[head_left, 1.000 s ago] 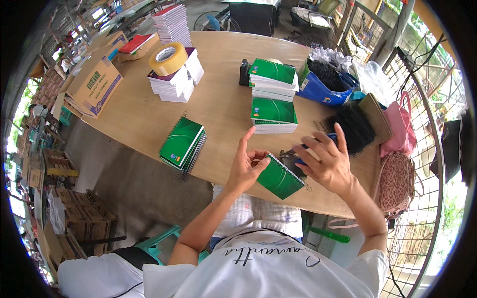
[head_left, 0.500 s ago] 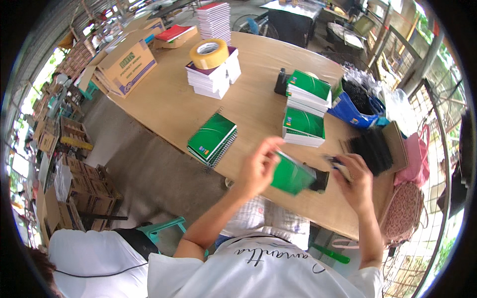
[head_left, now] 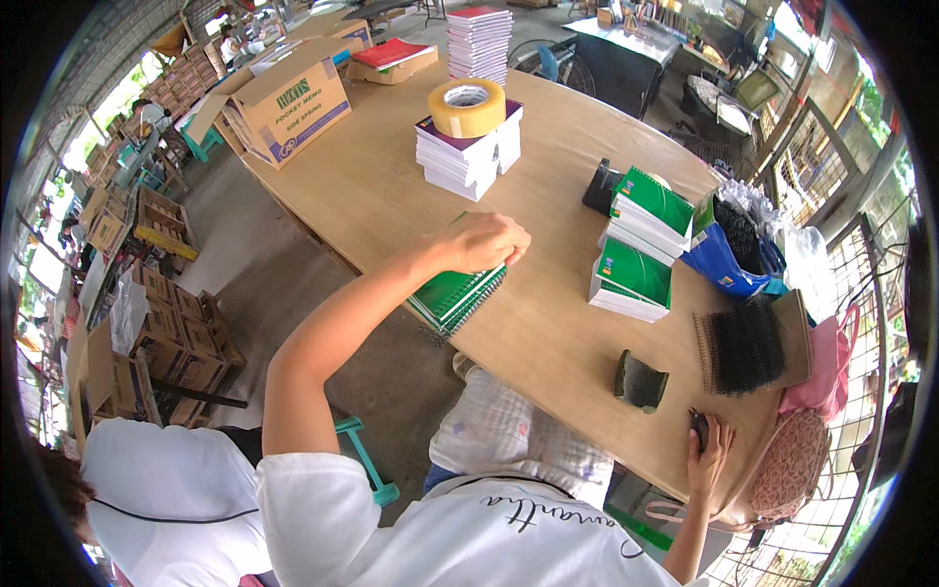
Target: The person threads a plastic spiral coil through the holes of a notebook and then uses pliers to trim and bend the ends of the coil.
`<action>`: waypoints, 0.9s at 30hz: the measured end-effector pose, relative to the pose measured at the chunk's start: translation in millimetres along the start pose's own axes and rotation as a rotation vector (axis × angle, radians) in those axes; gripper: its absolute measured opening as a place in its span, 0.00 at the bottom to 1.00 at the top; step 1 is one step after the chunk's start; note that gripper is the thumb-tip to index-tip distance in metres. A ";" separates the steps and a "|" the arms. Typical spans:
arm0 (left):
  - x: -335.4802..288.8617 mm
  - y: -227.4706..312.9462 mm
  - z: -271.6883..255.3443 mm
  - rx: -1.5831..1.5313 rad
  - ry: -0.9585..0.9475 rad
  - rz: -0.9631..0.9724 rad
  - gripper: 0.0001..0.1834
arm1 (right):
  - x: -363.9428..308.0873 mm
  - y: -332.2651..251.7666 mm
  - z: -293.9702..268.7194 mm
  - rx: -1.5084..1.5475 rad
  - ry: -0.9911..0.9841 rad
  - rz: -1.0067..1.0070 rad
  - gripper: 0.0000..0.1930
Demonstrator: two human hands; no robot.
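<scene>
My left hand (head_left: 489,243) reaches over a small stack of green spiral notebooks (head_left: 452,296) at the table's near-left edge. Its fingers are bent closed at the upper right corner of the top notebook, and the fingertips are partly hidden. Low on the right, my right hand (head_left: 712,452) rests on the tabletop, its fingers around a small dark hand tool (head_left: 698,428) whose exact kind I cannot make out. Between the hands stands a dark curved holder (head_left: 641,382). Black wire coils (head_left: 745,347) lie in an open cardboard box (head_left: 794,338) beyond my right hand.
Green-covered pads (head_left: 631,279) stand in two stacks right of centre. A yellow tape roll (head_left: 468,110) tops white pads (head_left: 460,161). A cardboard carton (head_left: 293,112) occupies the far left. Bags (head_left: 797,455) line the right edge. Another person (head_left: 176,499) sits at lower left.
My left hand has carried a green notebook from in front of me leftward onto the stack. My right hand has come down onto the table with the dark tool. The view has shifted.
</scene>
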State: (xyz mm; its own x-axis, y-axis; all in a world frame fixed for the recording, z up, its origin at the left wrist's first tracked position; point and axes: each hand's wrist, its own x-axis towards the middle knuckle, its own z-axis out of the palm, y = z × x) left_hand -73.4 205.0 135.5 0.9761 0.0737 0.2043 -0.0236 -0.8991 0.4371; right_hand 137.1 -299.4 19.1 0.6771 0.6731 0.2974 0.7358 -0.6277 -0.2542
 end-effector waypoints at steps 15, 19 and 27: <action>18.4 29.9 46.6 0.155 0.475 0.161 0.18 | 20.0 -92.0 5.7 0.155 0.116 0.052 0.37; 78.0 49.2 75.4 -0.146 0.244 0.200 0.13 | 46.7 -127.2 34.6 0.264 0.061 -0.094 0.36; 140.9 -8.8 142.6 -0.189 0.181 -0.563 0.30 | 36.2 -68.2 -3.6 0.056 0.172 -0.165 0.31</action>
State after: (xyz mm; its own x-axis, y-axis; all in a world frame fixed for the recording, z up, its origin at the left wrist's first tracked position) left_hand 95.2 161.7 35.6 0.7983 0.6013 0.0353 0.4303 -0.6103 0.6651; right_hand 111.4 -233.6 50.5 0.5388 0.6853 0.4899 0.8390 -0.4891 -0.2385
